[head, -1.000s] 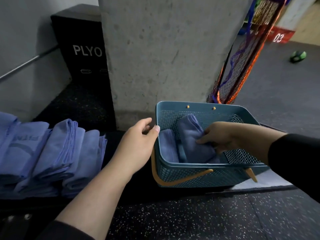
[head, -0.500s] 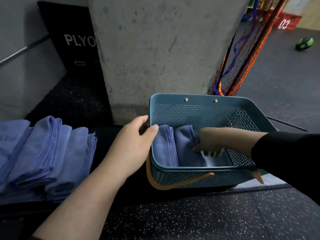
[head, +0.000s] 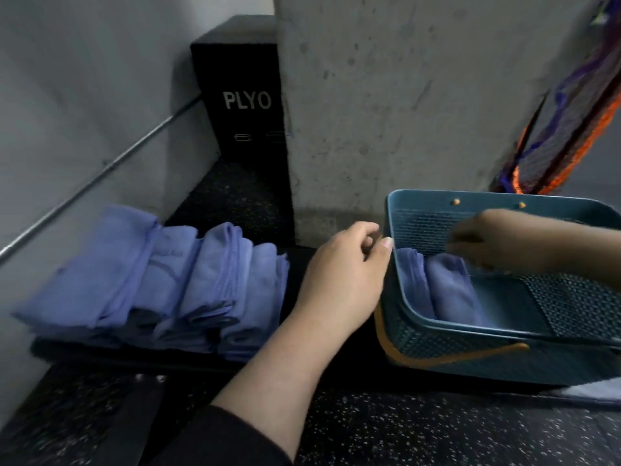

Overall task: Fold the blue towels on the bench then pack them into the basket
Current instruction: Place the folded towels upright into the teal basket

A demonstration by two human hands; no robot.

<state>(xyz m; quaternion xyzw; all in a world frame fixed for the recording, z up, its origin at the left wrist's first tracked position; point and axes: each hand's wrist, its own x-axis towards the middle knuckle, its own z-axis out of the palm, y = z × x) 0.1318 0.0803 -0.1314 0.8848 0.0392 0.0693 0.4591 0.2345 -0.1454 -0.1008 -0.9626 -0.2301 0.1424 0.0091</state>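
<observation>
the person's left hand [head: 342, 280] is sitting at the basket's [head: 470, 351] 9 o'clock corner, thumb hooked over the rim w/ the fingers curled outside it, prob. bracing the basket so it isn't sliding on the bench [head: 295, 264] while the other hand is working. the right hand [head: 487, 240] is hovering over the basket interior toward 12 o'clock, blurred w/ motion; fingers are looking loosely bent, holding nothing i can make out, though the blur is making that hard to say for sure.

two folded blue towels [head: 440, 284] are standing on edge inside the basket, packed against the 9 o'clock wall, which is leaving the rest of the floor free for more. the remaining folded towels [head: 174, 280] are lying in an overlapping row on the bench, off at 9 o'clock from the basket and apart from it, within easy reach of the left arm.

folding is looking done; packing seems abt a third along. a black plyo box [head: 242, 102] is standing behind at 11 o'clock, beside a concrete pillar [head: 403, 95].
</observation>
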